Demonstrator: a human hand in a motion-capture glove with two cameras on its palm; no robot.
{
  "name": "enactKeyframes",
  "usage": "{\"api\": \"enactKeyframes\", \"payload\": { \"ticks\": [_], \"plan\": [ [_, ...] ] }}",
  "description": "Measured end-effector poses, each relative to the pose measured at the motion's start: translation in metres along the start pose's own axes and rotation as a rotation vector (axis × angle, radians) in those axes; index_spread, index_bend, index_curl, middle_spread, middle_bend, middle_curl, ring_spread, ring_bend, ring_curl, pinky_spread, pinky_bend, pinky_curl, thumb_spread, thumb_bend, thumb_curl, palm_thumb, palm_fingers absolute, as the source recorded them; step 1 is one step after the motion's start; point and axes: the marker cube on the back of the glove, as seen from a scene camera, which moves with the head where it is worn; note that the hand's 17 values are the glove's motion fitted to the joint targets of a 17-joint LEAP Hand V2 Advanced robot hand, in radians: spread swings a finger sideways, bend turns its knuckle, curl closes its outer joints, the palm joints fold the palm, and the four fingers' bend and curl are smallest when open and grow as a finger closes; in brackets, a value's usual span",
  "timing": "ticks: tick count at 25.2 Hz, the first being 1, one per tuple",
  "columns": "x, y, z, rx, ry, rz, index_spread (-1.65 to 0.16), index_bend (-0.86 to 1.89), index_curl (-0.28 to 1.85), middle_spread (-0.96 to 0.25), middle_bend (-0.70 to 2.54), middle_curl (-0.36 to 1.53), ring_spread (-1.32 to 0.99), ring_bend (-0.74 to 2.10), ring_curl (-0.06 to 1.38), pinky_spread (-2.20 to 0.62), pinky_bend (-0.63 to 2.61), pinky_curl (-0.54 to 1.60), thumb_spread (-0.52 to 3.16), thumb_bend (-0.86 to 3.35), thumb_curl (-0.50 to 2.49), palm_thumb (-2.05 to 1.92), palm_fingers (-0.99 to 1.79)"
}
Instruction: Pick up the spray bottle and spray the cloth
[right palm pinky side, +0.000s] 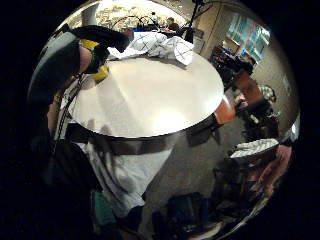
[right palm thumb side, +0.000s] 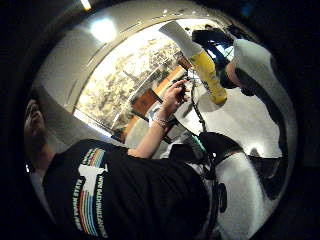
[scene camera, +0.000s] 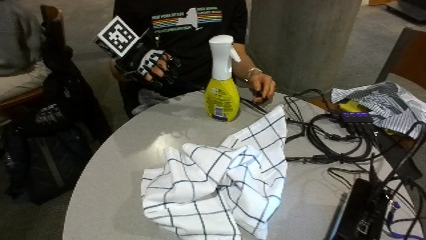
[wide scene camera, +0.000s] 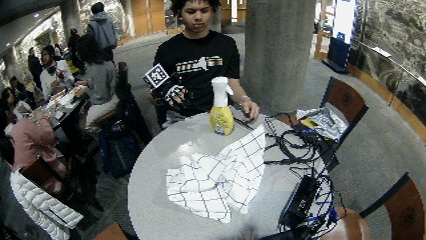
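A yellow spray bottle (scene camera: 222, 96) with a white trigger head stands upright on the round grey table (scene camera: 120, 165), near its far edge. A white cloth (scene camera: 219, 185) with a dark grid pattern lies crumpled in the middle of the table, in front of the bottle. My gloved right hand (scene camera: 154, 65) hovers in the air to the left of the bottle, above the table's edge, fingers loosely curled and holding nothing. The bottle (right palm thumb side: 209, 75) and cloth (right palm pinky side: 160, 45) also show in the palm views. The person's bare left hand (scene camera: 261, 86) rests on the table behind the bottle.
Black cables (scene camera: 333, 135) and a power strip (scene camera: 363, 212) crowd the table's right side. A striped cloth (scene camera: 386, 105) lies on a chair at the far right. A concrete pillar (scene camera: 299, 40) stands behind. A chair with a dark bag (scene camera: 53, 125) is at the left.
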Motion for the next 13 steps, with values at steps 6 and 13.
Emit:
{"api": "enactKeyframes", "payload": {
  "ticks": [6,13],
  "plan": [
    [0.010,-0.002,0.006,0.029,-0.230,0.054,-0.30,0.06,0.25,-0.05,0.31,0.33,-0.07,0.36,0.31,0.08,0.31,0.29,0.95,0.16,0.26,0.73,0.94],
    [0.018,-0.007,0.009,0.071,-0.530,0.161,-0.32,0.06,0.22,-0.04,0.30,0.35,-0.07,0.38,0.33,0.08,0.35,0.32,0.96,0.11,0.28,0.75,0.90]
  ]
}}
